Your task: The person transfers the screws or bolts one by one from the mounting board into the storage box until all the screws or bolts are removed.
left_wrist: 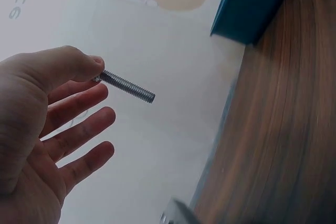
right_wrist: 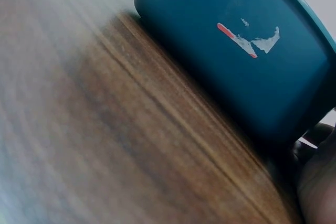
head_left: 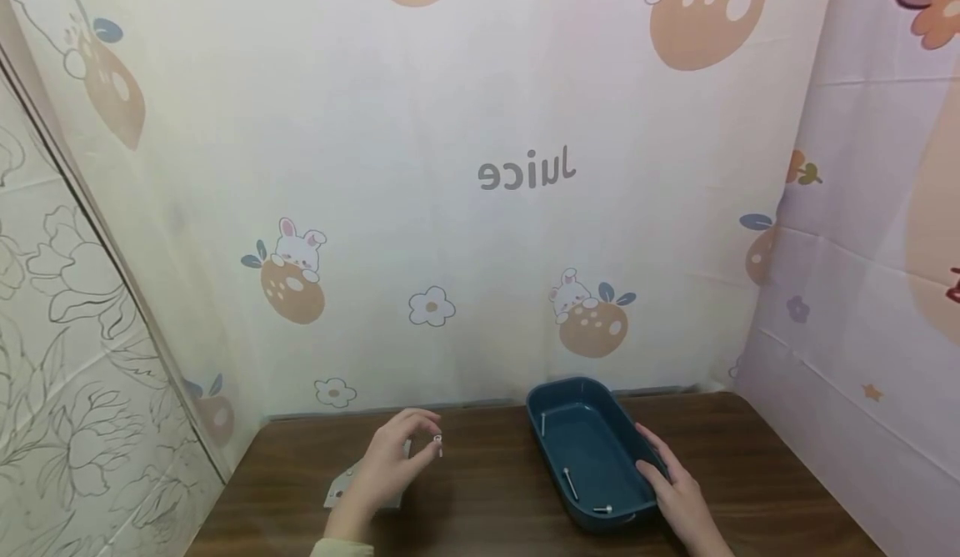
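Between thumb and forefinger, my left hand (head_left: 390,465) pinches a bolt (left_wrist: 128,86) above the table; its threaded shank points away from the fingertips. The other fingers of that hand (left_wrist: 31,108) are spread apart. Partly hidden behind the left hand, a light metal plate (head_left: 341,489) with holes shows. At the right, my right hand (head_left: 681,494) grips the long side of a dark teal tray (head_left: 611,457), its thumb over the rim. Inside the tray lie several bolts: one at the far left (head_left: 543,424), a long one (head_left: 571,484) and one near the front (head_left: 603,509).
The brown wood-grain table (head_left: 480,490) ends at the back against a printed curtain (head_left: 450,248). More patterned cloth hangs at the left (head_left: 75,332) and right (head_left: 847,290). A torn label (right_wrist: 249,40) sticks to the tray's outer wall.
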Tool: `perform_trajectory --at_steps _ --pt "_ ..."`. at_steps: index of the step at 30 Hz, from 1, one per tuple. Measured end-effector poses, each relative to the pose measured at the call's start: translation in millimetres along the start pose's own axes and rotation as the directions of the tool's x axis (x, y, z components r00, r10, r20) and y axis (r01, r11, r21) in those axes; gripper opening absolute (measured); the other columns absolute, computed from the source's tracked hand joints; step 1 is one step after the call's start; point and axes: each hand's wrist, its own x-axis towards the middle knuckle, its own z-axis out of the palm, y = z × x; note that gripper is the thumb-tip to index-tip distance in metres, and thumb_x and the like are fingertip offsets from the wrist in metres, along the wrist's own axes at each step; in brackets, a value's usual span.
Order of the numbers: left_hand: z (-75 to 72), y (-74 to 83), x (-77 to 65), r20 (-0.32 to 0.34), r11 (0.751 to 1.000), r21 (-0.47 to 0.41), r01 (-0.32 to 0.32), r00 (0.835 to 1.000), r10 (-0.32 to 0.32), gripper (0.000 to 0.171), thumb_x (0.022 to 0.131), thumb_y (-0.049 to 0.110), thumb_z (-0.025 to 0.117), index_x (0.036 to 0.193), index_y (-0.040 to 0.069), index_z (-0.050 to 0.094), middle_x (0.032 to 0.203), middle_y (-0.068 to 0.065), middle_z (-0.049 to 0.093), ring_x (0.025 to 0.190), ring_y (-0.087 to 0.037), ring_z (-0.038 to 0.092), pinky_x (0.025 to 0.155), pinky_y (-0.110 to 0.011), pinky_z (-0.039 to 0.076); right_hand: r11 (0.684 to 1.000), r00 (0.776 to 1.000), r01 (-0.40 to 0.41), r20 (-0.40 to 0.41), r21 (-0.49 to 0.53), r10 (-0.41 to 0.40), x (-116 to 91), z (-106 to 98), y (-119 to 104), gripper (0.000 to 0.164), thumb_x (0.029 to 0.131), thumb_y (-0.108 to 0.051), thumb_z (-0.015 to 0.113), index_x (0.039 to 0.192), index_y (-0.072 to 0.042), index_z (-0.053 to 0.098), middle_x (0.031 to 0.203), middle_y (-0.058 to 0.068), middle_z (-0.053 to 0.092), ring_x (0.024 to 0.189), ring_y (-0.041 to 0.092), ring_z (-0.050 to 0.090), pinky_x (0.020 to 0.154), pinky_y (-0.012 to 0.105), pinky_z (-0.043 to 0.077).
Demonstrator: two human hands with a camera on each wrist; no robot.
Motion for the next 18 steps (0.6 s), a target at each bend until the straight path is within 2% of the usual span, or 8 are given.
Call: perform_trajectory --at_steps 4,6,11,14,18 --pt "8.6 6.7 6.5 -0.019 1.0 -0.009 -0.029 0.999 0.029 0.019 0.087 0.012 0.079 0.095 0.025 0.068 0.117 0.015 0.064 0.11 -0.013 0.063 0.083 -0.035 0.054 1.0 1.0 -0.007 0.003 -0.007 0.007 0 0 0 0.064 0.104 -0.051 0.047 0.16 -0.028 0.024 0.165 0.017 0.022 0.147 0.047 0.02 0.106 0.075 0.025" --pt "12.3 9.8 9.6 -0.019 1.0 -0.021 -0.021 1.0 0.02 0.018 0.088 0.012 0.078 0.095 0.025 0.068 0.117 0.015 0.064 0.111 -0.013 0.063 0.082 -0.032 0.054 1.0 1.0 -0.013 0.002 -0.012 0.013 0 0 0 0.064 0.104 -0.051 0.047 0.16 -0.028 0.024 0.165 0.017 0.022 0.147 0.047 0.021 0.105 0.075 0.024" --pt "22.4 18.0 16.6 -0.033 1.0 -0.023 0.004 0.999 -0.004 0.018 0.089 0.015 0.077 0.096 0.028 0.067 0.118 0.017 0.064 0.112 -0.011 0.062 0.083 -0.036 0.055 0.999 0.999 -0.046 0.013 -0.014 0.046 3 -2 1 0.065 0.104 -0.054 0.046 0.16 -0.03 0.023 0.165 0.017 0.022 0.147 0.047 0.022 0.105 0.075 0.025" --pt "29.9 23.3 20.0 -0.056 1.0 -0.027 -0.007 0.998 0.005 0.017 0.089 0.015 0.078 0.096 0.025 0.068 0.117 0.013 0.066 0.111 -0.011 0.063 0.085 -0.039 0.055 0.997 0.997 -0.069 0.019 -0.016 0.069 3 -2 1 0.065 0.104 -0.054 0.045 0.161 -0.031 0.022 0.165 0.017 0.021 0.146 0.047 0.023 0.105 0.075 0.026" --pt "39.4 29.8 23.8 -0.073 0.998 -0.054 -0.029 0.997 0.025 0.014 0.089 0.015 0.077 0.097 0.023 0.068 0.116 0.006 0.068 0.11 -0.012 0.064 0.086 -0.037 0.055 0.996 0.996 -0.085 0.022 -0.011 0.086 3 -1 -1 0.065 0.104 -0.053 0.045 0.161 -0.032 0.021 0.166 0.018 0.02 0.146 0.047 0.025 0.105 0.074 0.026"
